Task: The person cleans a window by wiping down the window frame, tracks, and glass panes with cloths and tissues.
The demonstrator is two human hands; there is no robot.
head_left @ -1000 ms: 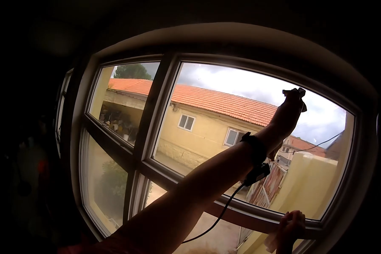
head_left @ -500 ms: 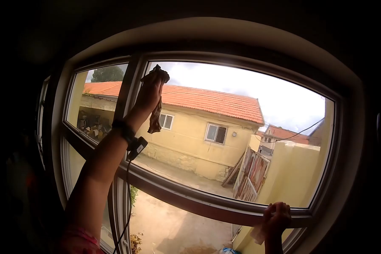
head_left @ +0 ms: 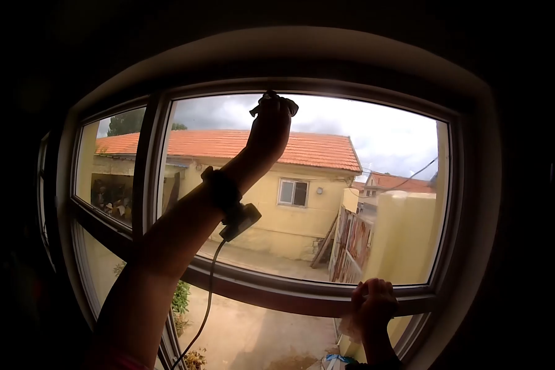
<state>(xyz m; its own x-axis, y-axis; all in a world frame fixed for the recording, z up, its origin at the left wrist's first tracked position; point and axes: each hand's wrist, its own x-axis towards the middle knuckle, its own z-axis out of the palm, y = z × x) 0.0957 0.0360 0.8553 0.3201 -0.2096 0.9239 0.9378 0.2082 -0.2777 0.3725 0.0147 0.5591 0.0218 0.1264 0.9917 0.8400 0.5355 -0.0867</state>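
My left hand [head_left: 271,123] is raised to the top of the large window pane [head_left: 228,228], closed around a dark crumpled cloth [head_left: 291,106]. The cloth presses against the glass close to the upper frame. On that wrist sits a dark band [head_left: 222,190] with a small box [head_left: 240,222] and a cable [head_left: 211,290] hanging down. Lower right, my right hand [head_left: 374,302] has its fingers curled over the horizontal window rail [head_left: 277,295]. A pale, blurred patch shows beside its palm; what it is I cannot make out.
A vertical frame post [head_left: 146,166] divides the large pane from a smaller left pane [head_left: 111,179]. Dark wall surrounds the window. Through the glass appear a yellow house [head_left: 252,185] with an orange tiled roof [head_left: 228,145], a rusty gate [head_left: 351,243] and a paved yard [head_left: 246,327].
My left hand has slid the cloth rightward along the top of the pane, away from the left post. The view has shifted a little; my right hand stays on the rail.
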